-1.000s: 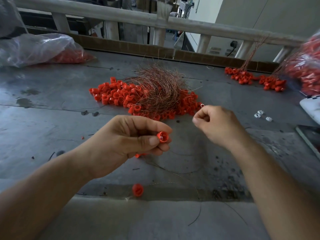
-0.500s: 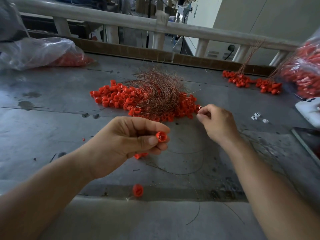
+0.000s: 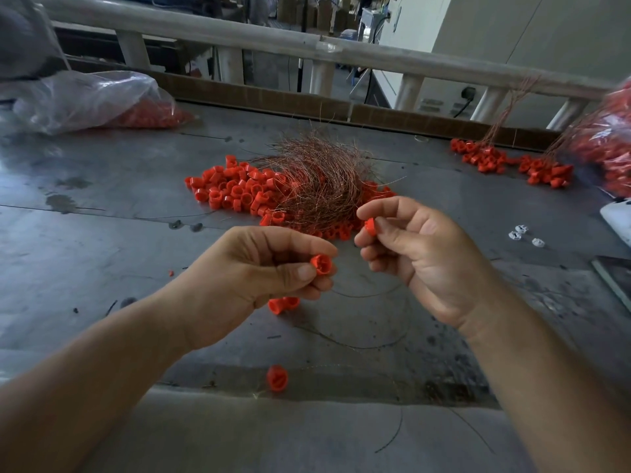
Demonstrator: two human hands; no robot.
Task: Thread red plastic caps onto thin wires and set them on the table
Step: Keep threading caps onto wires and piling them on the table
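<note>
- A clear plastic bag (image 3: 85, 100) of red caps lies far left on the grey metal desk (image 3: 85, 250).
- A heap of loose caps (image 3: 232, 192) spreads mid-desk, partly buried under a tangle of copper wires (image 3: 321, 186).
- The left hand (image 3: 246, 278) has its grip closed on a red cap (image 3: 321, 264), pinched between thumb and forefinger.
- A stray cap (image 3: 277, 378) sits near the desk's front edge.
- The right hand (image 3: 426, 257) pinches a second cap (image 3: 369, 226), mostly covered by fingertips; any wire through it is too fine to make out.
- Wired bunches (image 3: 512, 163) lie far right, below a pale railing (image 3: 307, 46).
</note>
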